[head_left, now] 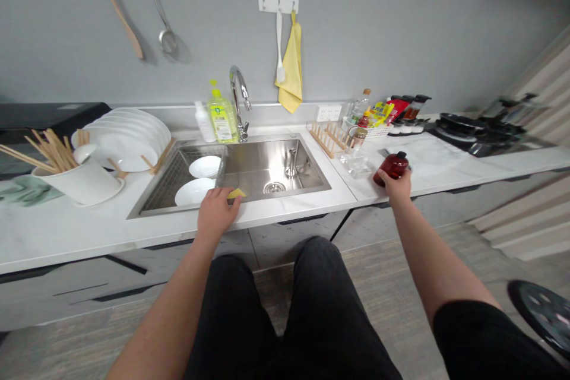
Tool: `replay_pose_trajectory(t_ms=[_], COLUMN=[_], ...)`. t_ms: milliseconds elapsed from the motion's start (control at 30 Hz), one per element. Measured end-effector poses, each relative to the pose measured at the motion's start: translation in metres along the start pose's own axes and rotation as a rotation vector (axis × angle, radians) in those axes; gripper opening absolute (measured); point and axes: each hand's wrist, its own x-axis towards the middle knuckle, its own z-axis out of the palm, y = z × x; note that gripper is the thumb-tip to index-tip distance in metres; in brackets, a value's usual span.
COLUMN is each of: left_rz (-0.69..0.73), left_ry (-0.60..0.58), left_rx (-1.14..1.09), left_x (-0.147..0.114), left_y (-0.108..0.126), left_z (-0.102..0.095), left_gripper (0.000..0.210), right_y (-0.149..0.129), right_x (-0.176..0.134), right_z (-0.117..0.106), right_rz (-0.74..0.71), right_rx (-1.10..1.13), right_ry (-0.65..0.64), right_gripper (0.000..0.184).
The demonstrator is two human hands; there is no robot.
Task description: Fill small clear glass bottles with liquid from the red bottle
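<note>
Basket (166, 183): two bowls (205, 167). Red bottle (392, 165): held by right hand (398, 186), axis slanted, cap (401, 155) up-rightward. Left hand (217, 209): grip unclear.

We are wearing a black sleeve (467, 332) that is leaving our right forearm (430, 255) uncovered, and dark trousers (323, 294) that are looking slightly greyer over the right knee (317, 252). Our left hand (217, 210) and right hand (398, 186) are showing bare.

Glossy, plastic-looking red bottle (392, 164); shiny metal sink (256, 160); matt hanging cloth (291, 74); wooden peg rack (330, 141)
</note>
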Motion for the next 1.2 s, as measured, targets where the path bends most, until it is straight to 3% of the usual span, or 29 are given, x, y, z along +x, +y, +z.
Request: replay_pose_trajectory(t_ms=[100, 200, 300, 400, 500, 567, 633, 700, 800, 900, 1033, 1200], left_rz=[0.001, -0.015, -0.016, -0.013, -0.012, -0.014, -0.018, -0.022, -0.027, -0.028, -0.029, -0.028], left_ry=[-0.001, 0.004, 0.009, 0.009, 0.017, 0.017, 0.009, 0.004, 0.001, 0.004, 0.02, 0.015], left_rx=[0.004, 0.012, 0.009, 0.009, 0.012, 0.009, 0.012, 0.022, 0.029, 0.027, 0.016, 0.007], left_x=[0.0, 0.0, 0.0, -0.001, -0.001, -0.001, -0.001, -0.001, -0.001, -0.002, -0.002, -0.001], left_y=[0.001, 0.001, 0.001, 0.001, 0.002, 0.002, 0.003, 0.003, 0.004, 0.003, 0.002, 0.002], left_z=[0.0, 0.0, 0.001, 0.001, 0.001, 0.0, 0.0, -0.001, -0.002, -0.002, -0.001, -0.002], left_gripper=[0.044, 0.042, 0.042, 0.041, 0.042, 0.042, 0.042, 0.041, 0.04, 0.039, 0.039, 0.039], right_y=[0.001, -0.003, -0.003, 0.001, 0.0, -0.011, -0.034, -0.065, -0.11, -0.133, -0.134, -0.122], right_x=[-0.004, -0.011, -0.019, -0.046, -0.104, -0.15, -0.186, -0.203, -0.192, -0.168, -0.159, -0.157], right_z=[0.01, 0.013, 0.009, 0.001, -0.007, -0.008, -0.004, 0.005, 0.025, 0.048, 0.066, 0.062], right_rz=[0.124, 0.16, 0.142, 0.051, -0.103, -0.203, -0.278, -0.343, -0.424, -0.389, -0.352, -0.276], right_rx=[-0.05, -0.178, -0.181, -0.11, -0.096, -0.107, -0.08, -0.037, -0.016, 0.012, 0.0, 0.038], right_ry=[-0.026, -0.021, -0.018, 0.029, 0.125, 0.115, -0.024, -0.209, -0.418, -0.55, -0.567, -0.519], right_gripper=[0.082, 0.097, 0.116, 0.118, 0.093, 0.065, 0.032, 0.015, 0.029, 0.038, 0.039, 0.036])
